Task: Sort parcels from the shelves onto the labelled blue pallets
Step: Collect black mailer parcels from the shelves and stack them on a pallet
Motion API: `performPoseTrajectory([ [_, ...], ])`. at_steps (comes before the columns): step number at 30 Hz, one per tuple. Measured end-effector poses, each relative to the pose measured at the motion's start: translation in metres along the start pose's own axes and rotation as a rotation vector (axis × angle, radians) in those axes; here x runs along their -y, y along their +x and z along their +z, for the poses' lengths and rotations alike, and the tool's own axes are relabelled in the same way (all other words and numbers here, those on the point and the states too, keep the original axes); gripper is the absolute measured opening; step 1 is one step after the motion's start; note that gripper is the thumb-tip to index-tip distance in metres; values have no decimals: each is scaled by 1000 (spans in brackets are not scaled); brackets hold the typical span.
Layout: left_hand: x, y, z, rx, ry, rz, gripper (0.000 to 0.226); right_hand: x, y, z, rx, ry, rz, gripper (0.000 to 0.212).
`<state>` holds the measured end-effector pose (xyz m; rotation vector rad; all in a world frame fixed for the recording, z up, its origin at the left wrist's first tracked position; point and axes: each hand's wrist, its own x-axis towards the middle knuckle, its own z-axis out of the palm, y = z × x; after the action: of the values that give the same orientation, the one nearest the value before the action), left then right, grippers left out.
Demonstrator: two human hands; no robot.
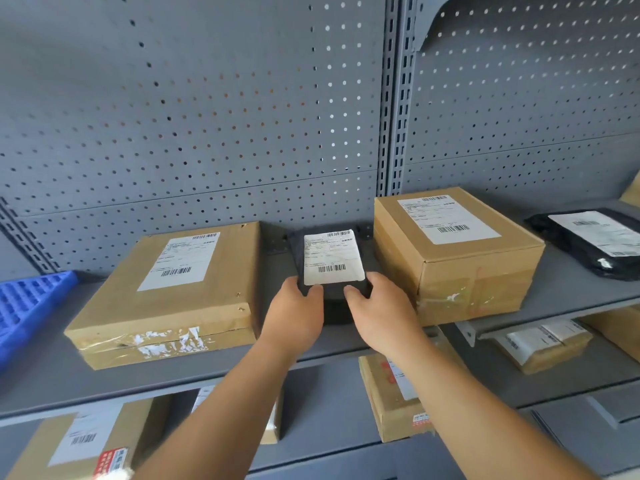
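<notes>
The small black parcel (331,303) sits on the grey shelf (52,368) between both hands, its label print too small to read and its near corners hidden under fingers. The left hand (294,306) and right hand (379,308) clasp those corners, thumbs on top. A flat box (166,306) lies left of the left hand, a taller box (457,265) right of the right.

- shelf (45,375) is finished in matt grey metal
- left box (180,306) is made of cardboard, sealed with glossy tape (166,341)
- black parcel (333,303) is labelled with white paper
</notes>
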<state>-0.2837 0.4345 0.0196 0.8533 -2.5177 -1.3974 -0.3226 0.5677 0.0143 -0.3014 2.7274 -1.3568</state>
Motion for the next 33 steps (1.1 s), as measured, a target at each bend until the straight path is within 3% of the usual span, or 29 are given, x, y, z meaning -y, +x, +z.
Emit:
performPoseTrajectory([
  [10,-6,-30,1,-135,-164,26,45,-3,-17,-3,-85,242,-30,41],
  [18,-12,-56,-25,-201,-201,163,50,18,-38,-9,-162,411,-136,29],
  [25,0,-81,-75,-252,-297,272,26,60,-69,5,-169,516,-233,30],
  [28,14,-91,-107,-278,-332,309,34,86,-87,22,-158,539,-277,35],
  [33,55,-109,-173,-395,-354,315,26,137,-122,70,-94,576,-329,35],
])
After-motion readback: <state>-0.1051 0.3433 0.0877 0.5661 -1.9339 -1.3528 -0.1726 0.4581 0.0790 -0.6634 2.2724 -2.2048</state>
